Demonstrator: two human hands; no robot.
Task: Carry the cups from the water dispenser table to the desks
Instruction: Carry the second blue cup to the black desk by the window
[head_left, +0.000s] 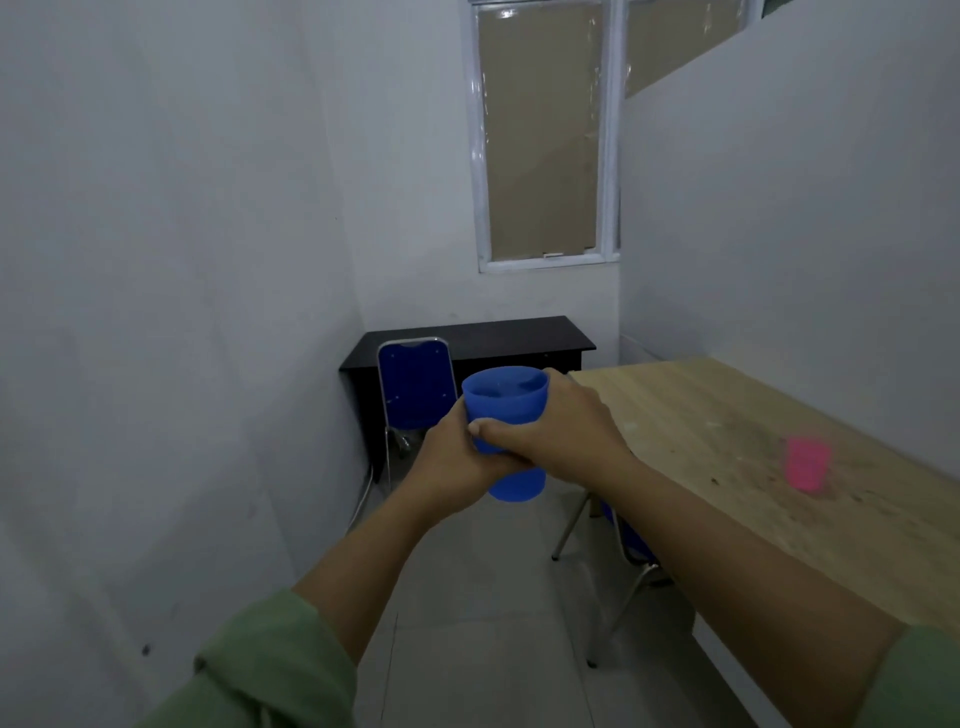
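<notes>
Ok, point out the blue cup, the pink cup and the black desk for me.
blue cup (506, 397), head view, upper wall just under the rim.
pink cup (807, 464), head view, middle of its blurred side.
black desk (498, 335), head view, bare top surface.

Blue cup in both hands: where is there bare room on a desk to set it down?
The blue cup could go on the black desk, whose whole visible top is bare behind the blue chair. The wooden desk is bare at its far end by the wall; the pink cup takes its right edge.

A blue chair (415, 387) stands below a paper-covered window (540, 135).
</notes>
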